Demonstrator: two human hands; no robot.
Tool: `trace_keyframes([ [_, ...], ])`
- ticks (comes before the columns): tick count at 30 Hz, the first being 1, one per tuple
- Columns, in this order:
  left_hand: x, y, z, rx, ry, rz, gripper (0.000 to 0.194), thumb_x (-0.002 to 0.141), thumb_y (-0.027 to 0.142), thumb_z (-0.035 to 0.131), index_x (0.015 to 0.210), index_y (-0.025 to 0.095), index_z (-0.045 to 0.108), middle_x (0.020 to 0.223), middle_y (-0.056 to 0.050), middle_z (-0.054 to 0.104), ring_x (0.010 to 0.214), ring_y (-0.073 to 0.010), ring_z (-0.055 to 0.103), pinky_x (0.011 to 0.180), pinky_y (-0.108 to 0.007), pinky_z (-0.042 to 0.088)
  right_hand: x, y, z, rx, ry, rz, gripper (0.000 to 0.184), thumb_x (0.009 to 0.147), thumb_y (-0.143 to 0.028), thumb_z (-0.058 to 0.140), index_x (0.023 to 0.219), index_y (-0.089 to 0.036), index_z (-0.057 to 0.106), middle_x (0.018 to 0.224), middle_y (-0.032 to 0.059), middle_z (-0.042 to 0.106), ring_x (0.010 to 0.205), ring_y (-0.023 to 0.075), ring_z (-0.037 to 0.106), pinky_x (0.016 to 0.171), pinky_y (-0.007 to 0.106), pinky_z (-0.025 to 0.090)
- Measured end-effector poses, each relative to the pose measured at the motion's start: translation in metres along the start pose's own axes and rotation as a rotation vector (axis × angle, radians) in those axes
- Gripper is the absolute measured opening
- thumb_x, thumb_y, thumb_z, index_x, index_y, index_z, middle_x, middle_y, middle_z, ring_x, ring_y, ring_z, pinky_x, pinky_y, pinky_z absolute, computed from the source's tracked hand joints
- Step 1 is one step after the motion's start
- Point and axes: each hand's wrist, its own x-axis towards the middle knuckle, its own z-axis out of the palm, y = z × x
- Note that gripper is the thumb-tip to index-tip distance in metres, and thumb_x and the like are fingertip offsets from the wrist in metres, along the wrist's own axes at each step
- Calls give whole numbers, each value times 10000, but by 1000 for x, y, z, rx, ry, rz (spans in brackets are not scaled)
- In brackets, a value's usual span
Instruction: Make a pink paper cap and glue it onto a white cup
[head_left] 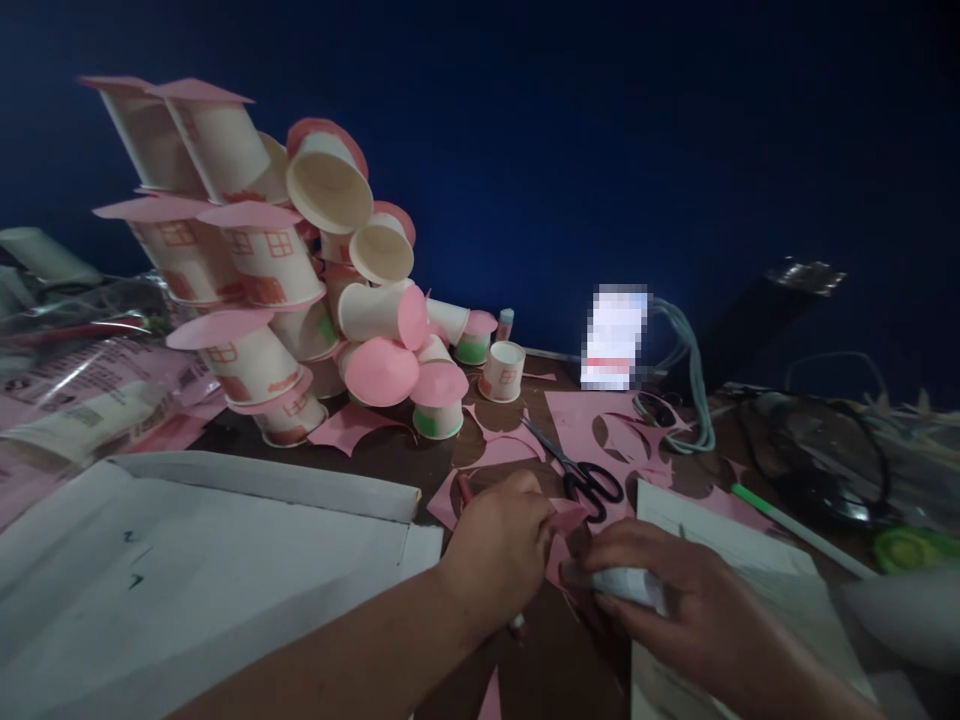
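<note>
My left hand (499, 550) is closed around a reddish pen or pencil (466, 490) whose top sticks up behind the knuckles; its fingertips also pinch a small pink paper piece (564, 520). My right hand (675, 600) is wrapped over a white paper cup (626, 583) lying on its side, right next to the left hand. Black-handled scissors (581, 475) lie just beyond both hands on pink paper scraps (585, 420).
A leaning pile of paper cups with pink lids (300, 290) stands at the back left. A white cardboard box lid (225, 540) lies front left, plastic packaging (82, 380) far left. White sheets (750, 560), a green-tipped pen (795, 525), cables (686, 390) and green tape (911, 548) are on the right.
</note>
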Motion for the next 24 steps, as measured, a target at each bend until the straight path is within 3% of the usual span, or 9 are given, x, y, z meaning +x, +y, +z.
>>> trace_keyframes([
  [5,-1,-2,3,12,32,7,213,876,156,481,744,179,646,843,-15,592,793,-145,578,711,-255,444,-3,-5,-4,25,-58,-14,226,815,-146,589,898,-327,695,959,-12,708,921,198,667,804,312,541],
  [9,-2,-3,4,2,37,9,207,878,160,486,748,184,646,825,-5,584,774,-136,576,693,-241,436,-3,-4,-1,-55,-17,67,164,837,-181,568,918,-300,645,965,-13,689,899,193,655,781,305,525],
  [13,-2,-1,2,3,42,2,240,901,199,473,739,169,648,818,-19,590,758,-142,581,659,-248,425,-2,3,0,4,43,162,80,887,-297,532,936,-275,591,862,-23,671,763,173,637,688,281,512],
  [15,-2,-1,1,-2,45,-5,258,907,222,470,725,163,643,811,-26,594,749,-145,582,666,-254,427,-2,7,0,56,103,178,152,909,-389,497,935,-259,573,812,-15,665,716,178,625,639,282,502],
  [19,-3,-2,1,0,49,7,270,909,238,464,702,162,620,801,-24,588,734,-145,579,664,-256,425,-1,10,3,46,144,161,220,919,-452,471,896,-246,547,783,-6,652,726,192,617,638,298,480],
  [24,-2,-1,1,0,50,15,255,897,197,467,698,170,625,789,-12,582,740,-139,574,650,-245,414,2,4,15,-170,106,80,241,911,-455,494,814,-237,528,758,-4,604,705,198,581,657,327,441],
])
